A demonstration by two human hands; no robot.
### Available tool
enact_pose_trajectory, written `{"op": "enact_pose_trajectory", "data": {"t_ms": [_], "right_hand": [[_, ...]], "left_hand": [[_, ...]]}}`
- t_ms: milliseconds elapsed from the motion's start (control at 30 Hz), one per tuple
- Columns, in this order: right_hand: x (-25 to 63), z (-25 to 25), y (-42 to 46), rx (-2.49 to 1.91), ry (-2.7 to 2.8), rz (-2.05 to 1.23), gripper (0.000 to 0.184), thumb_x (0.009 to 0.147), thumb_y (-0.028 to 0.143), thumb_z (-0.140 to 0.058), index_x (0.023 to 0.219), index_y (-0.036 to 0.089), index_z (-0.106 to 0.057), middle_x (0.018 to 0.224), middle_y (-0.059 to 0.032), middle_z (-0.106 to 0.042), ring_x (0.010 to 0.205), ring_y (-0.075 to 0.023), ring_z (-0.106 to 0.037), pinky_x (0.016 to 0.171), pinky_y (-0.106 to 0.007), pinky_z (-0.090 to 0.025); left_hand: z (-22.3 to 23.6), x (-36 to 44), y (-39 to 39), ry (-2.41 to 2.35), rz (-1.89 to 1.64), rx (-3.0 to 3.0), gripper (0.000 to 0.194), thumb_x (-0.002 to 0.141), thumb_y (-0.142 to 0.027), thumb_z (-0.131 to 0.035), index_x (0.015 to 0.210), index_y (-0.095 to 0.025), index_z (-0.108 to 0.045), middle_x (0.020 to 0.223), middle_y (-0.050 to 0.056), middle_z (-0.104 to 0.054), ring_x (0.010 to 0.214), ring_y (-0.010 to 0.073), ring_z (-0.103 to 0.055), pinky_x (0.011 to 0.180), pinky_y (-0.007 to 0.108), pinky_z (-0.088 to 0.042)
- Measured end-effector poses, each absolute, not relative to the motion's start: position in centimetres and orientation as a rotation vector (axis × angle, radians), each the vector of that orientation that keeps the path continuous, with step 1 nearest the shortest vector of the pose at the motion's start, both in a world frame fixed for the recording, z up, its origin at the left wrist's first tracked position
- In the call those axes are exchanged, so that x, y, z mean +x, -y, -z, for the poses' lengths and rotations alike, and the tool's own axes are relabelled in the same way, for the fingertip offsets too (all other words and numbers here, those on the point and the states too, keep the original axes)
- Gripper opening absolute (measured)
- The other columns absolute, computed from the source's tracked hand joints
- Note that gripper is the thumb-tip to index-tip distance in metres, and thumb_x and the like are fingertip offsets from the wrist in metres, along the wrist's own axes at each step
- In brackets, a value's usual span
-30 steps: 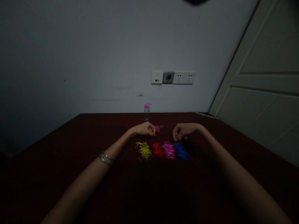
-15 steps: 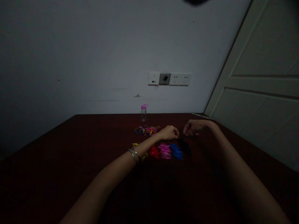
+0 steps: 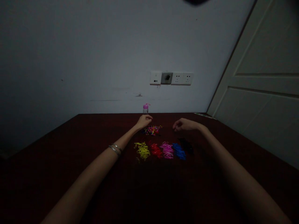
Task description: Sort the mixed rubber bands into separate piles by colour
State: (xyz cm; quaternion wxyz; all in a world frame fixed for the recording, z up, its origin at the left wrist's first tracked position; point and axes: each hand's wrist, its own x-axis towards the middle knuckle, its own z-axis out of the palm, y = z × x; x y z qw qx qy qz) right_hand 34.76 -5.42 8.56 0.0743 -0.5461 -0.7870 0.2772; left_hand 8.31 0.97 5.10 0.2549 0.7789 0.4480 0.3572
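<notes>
Small rubber bands lie sorted in heaps on a dark red table (image 3: 70,174): yellow (image 3: 142,150), red (image 3: 155,150), pink (image 3: 167,150), blue (image 3: 179,151) and a dim black heap (image 3: 187,145). Behind them sits a mixed-colour pile (image 3: 152,129). My left hand (image 3: 144,120), with bracelets on the wrist, hovers at the left edge of the mixed pile, fingers curled together. My right hand (image 3: 183,124) is to the right of that pile, above the black heap, fingers loosely curled. What either hand holds is too dim to see.
A small clear bottle with a pink cap (image 3: 145,108) stands at the table's far edge, just behind my left hand. A row of wall sockets (image 3: 171,78) is on the pale wall. A white door (image 3: 263,90) is at the right.
My left hand went right to the black heap, then came back to the mixed pile. My right hand drew right, then returned a little left.
</notes>
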Motion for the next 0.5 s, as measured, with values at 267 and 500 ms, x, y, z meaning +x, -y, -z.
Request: {"op": "enact_pose_trajectory", "data": {"t_ms": [267, 500], "right_hand": [[28.6, -4.9, 5.7, -1.313, 2.374, -0.58, 0.038, 0.069, 0.024, -0.059, 0.105, 0.013, -0.059, 0.096, -0.008, -0.062, 0.083, -0.0168, -0.056, 0.071, -0.027, -0.043], [27.6, -2.8, 5.3, -1.24, 2.397, -0.447, 0.032, 0.071, 0.015, -0.053, 0.102, 0.012, -0.06, 0.085, -0.0065, -0.063, 0.075, -0.0152, -0.057, 0.069, -0.025, -0.042]], "left_hand": [[-2.0, 1.3, -2.8, -1.48, -1.098, 1.63, 0.024, 0.069, -0.015, -0.05, 0.087, -0.008, -0.064, 0.043, -0.006, -0.042, 0.04, 0.0047, -0.034, 0.042, 0.016, -0.026], [-1.3, 0.8, -2.6, -1.386, -1.182, 1.536, 0.023, 0.067, -0.013, -0.049, 0.085, -0.007, -0.063, 0.041, -0.006, -0.041, 0.036, 0.0044, -0.032, 0.039, 0.017, -0.023]]}}
